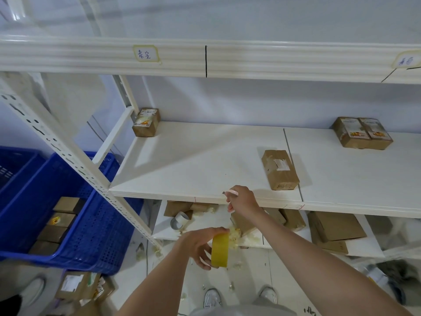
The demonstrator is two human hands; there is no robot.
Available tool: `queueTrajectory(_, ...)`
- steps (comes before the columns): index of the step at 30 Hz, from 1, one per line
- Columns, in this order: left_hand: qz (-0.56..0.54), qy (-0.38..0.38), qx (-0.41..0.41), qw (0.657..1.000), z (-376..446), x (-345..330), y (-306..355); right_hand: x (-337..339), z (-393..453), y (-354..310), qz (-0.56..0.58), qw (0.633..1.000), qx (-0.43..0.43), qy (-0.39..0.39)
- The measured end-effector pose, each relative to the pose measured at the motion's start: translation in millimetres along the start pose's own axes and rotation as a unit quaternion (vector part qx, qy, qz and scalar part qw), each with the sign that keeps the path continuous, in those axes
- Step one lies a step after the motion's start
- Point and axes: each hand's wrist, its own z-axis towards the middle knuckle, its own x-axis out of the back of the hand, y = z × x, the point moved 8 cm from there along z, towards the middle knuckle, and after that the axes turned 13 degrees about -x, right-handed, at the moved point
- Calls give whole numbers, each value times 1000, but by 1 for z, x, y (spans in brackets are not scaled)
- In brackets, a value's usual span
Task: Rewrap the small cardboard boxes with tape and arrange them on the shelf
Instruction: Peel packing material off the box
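Four small cardboard boxes sit on the white middle shelf (205,160): one box at the back left (146,122), a pair touching side by side at the back right (362,132), and a taped box (279,169) near the front edge. The left hand (197,245) grips a roll of yellow tape (220,250) below the shelf edge. The right hand (242,200), just left of the taped box, pinches a small cutter (230,192) at the shelf's front edge. More boxes and a grey tape roll (180,220) lie on the lower shelf; two blue crates (95,242) stand left, one holding boxes
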Motion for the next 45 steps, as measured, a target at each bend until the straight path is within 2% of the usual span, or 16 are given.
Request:
queueTrajectory(5,9,-17,-5,1000,-4,0,8,3,-7,-2,-14,1000,7,-4)
queueTrajectory(11,10,-44,-68,997,-8,-7,16,4,-16,-4,-7,1000,17,-7)
queueTrajectory(17,31,-37,-89,995,-4,-6,13,2,-14,-3,5,1000,6,-13)
queueTrajectory(26,-1,-21,-20,1000,-2,-5,2,-2,-17,-3,-14,1000,14,-19)
queueTrajectory(32,80,-36,37,996,-3,-11,-8,-2,-17,-1,-11,1000,1,-25)
queueTrajectory(36,81,-52,-3,995,0,-6,8,-1,-21,-2,-28,999,13,-37)
queueTrajectory(40,96,-64,-3,993,-5,3,15,-3,-27,0,-63,996,27,-55)
queueTrajectory(42,80,-49,8,996,0,9,6,-5,-29,0,-68,995,34,-68)
queueTrajectory(45,-6,-48,35,998,5,3,-9,-12,-30,1,-91,991,43,-88)
